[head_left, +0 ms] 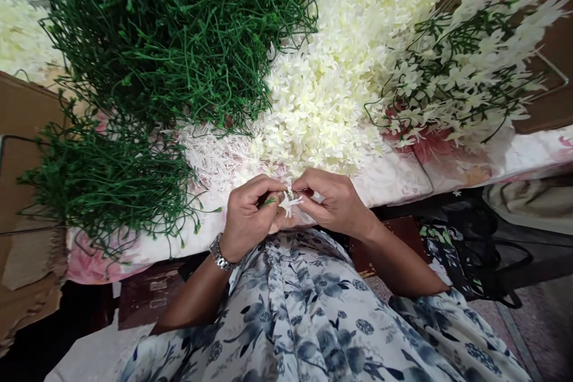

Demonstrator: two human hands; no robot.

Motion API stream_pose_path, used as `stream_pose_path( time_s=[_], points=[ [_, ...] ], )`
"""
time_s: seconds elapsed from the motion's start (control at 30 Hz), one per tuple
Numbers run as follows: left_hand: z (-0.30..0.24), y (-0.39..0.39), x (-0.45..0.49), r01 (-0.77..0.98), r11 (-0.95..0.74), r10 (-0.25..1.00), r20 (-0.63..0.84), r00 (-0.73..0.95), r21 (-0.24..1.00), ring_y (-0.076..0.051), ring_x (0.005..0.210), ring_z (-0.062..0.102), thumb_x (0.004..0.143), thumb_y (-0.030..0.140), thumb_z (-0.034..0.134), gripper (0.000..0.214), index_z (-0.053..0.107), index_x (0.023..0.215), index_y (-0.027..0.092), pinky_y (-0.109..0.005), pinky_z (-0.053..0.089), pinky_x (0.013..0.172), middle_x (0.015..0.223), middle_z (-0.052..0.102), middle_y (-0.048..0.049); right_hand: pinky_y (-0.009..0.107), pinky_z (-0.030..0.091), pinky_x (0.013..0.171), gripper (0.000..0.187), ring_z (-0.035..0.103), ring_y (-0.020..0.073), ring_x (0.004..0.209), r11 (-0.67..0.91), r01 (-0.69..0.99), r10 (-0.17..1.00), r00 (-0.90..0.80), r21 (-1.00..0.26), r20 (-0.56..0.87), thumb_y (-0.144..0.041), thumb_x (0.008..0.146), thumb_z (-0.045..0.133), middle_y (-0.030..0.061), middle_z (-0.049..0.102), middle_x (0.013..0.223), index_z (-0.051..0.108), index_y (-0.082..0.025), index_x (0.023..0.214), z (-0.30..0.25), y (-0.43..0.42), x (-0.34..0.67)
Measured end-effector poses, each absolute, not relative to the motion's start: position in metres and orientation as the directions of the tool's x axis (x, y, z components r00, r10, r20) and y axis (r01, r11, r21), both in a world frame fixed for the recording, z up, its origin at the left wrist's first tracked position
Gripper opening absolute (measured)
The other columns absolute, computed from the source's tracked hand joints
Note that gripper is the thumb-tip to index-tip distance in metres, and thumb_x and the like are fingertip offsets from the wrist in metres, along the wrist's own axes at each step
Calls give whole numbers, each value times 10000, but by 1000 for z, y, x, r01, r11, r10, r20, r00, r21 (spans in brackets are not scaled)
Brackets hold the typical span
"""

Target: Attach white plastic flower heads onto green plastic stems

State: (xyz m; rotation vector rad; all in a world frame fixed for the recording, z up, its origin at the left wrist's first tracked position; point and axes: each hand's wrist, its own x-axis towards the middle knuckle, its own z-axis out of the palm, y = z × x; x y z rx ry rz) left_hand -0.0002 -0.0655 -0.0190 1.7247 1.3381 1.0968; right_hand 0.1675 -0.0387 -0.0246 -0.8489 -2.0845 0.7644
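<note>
Close to the table's front edge, my two hands meet over a small white artificial flower point(290, 206). My left hand point(248, 209), with a watch at the wrist, pinches a green plastic stem point(270, 200) whose tip shows by the thumb. The fingers of my right hand point(333, 200) are closed on the white flower. Part of the join between stem and flower is hidden by my fingers. Just beyond the hands lie a heap of loose white blossoms point(317, 113) and a patch of thin white strands point(217, 152).
A tall heap of green stems point(165, 42) stands at back left, with a smaller pile of stems point(111, 173) before it. White flowers on green stems point(465, 71) lie at right. Cardboard point(27, 107) borders the left. A floral cloth point(380, 182) covers the table.
</note>
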Motion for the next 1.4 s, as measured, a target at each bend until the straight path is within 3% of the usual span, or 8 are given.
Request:
stream_pose_path(
  time_s=[0.2,0.37,0.93,1.4],
  points=[
    [-19,-68,-3,380,-188,982,181,54,906,-82,624,547,758,87,518,155,646,801,164,-190,426,577,694,620,2,226,429,585,110,529,100,636,682,283,703,-510,-675,497,-126,824,469,20,579,677,577,-147,817,-27,-35,165],
    [-17,-66,-4,410,-205,979,182,94,889,-68,548,482,760,121,533,99,619,726,156,-177,375,505,628,561,20,230,442,593,117,522,99,640,716,263,673,-504,-646,541,-99,816,467,19,576,663,571,-152,813,-29,-32,163],
    [-34,-61,-3,342,-291,956,262,129,893,-77,577,474,735,45,517,122,585,722,147,-199,377,529,626,509,15,221,401,553,115,476,88,579,642,255,740,-452,-723,498,-52,747,473,8,529,627,547,-140,744,-42,-32,157],
    [-37,-59,-1,417,-323,946,289,145,850,-52,530,385,651,-42,475,193,551,647,135,-179,314,493,580,439,41,232,426,563,115,494,92,592,632,247,747,-447,-735,493,-42,741,487,27,551,638,568,-121,764,-51,-34,158]
  ],
)
